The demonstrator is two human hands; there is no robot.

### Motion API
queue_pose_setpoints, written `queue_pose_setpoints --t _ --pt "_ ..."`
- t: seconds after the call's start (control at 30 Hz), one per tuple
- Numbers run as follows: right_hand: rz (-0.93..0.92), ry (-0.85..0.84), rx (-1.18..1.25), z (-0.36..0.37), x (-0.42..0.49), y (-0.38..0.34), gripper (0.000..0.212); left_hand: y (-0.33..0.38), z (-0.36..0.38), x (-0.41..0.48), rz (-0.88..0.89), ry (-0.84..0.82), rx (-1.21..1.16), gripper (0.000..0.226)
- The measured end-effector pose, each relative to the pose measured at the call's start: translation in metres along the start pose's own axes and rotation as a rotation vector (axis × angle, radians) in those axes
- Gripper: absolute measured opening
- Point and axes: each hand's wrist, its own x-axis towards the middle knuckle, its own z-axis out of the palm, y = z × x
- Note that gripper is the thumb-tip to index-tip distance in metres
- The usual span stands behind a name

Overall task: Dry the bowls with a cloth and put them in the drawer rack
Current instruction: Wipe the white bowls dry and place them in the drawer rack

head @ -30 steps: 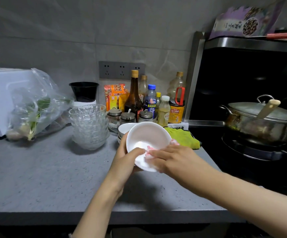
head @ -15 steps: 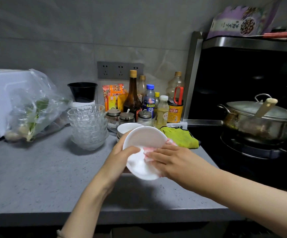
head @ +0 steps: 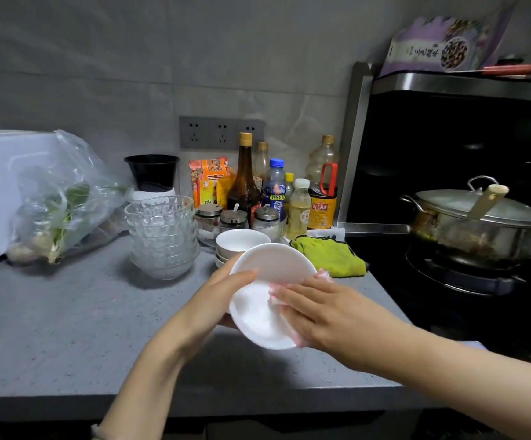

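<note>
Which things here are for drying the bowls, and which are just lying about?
Job: round white ceramic bowl; pink-and-white cloth; stack of white bowls; stack of clear glass bowls.
Lying about: green rag; lidded steel pot; sauce bottles; clear bag of greens.

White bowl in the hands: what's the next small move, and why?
Probably sweep the cloth up round the inside of the white bowl. The right hand presses it against the lower right side, while the left hand holds the bowl tilted by its rim; the upper inside is bare of cloth. Wetness cannot be seen.
</note>
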Motion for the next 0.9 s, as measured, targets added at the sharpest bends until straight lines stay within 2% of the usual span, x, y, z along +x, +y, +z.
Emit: queue_pose_setpoints --t 0.07,0.13,0.17,0.23,0.3,0.4,0.47,0.53,0.63,0.7,0.8,0.83,0.9 --pt "0.122 0.041 0.087 -0.001 0.007 -0.013 0.029 -0.002 0.009 -0.001 0.073 0.082 -0.09 0.043" --pt "0.307 0.074 0.338 -0.003 0.022 -0.023 0.018 -0.011 0.029 0.002 0.157 0.244 -0.179 0.045" --pt "0.392 0.093 0.458 -0.002 0.029 -0.028 0.018 -0.016 0.04 0.003 0.197 0.33 -0.229 0.043" --pt "0.464 0.1 0.53 0.003 0.037 -0.036 0.027 -0.022 0.051 0.006 0.263 0.455 -0.317 0.032" --pt "0.354 0.091 0.487 0.004 0.03 -0.032 0.029 -0.017 0.045 0.006 0.278 0.486 -0.301 0.022" --pt "0.014 -0.032 0.176 -0.001 0.009 -0.002 0.032 -0.007 0.022 0.001 0.168 0.301 -0.134 0.027" --pt "-0.042 -0.061 0.045 -0.007 0.005 0.012 0.043 -0.005 0.007 0.001 0.058 0.13 -0.066 0.021" --pt "-0.007 -0.033 0.008 -0.01 0.008 0.013 0.049 -0.007 0.001 0.002 -0.001 0.061 -0.084 0.032" --pt "0.067 0.02 0.094 -0.008 0.016 0.002 0.041 -0.011 0.016 0.0 0.092 0.252 -0.21 0.035" --pt "0.227 0.053 0.234 -0.006 0.026 -0.01 0.034 -0.017 0.034 0.0 0.163 0.38 -0.29 0.039" --pt "0.342 0.089 0.411 0.003 0.033 -0.031 0.01 -0.023 0.044 0.003 0.2 0.53 -0.347 0.027" --pt "0.315 0.085 0.471 0.007 0.03 -0.032 0.013 -0.021 0.04 0.003 0.189 0.533 -0.314 0.025" --pt "0.168 0.029 0.446 0.01 0.018 -0.022 0.028 -0.018 0.027 0.002 0.141 0.407 -0.184 0.023"
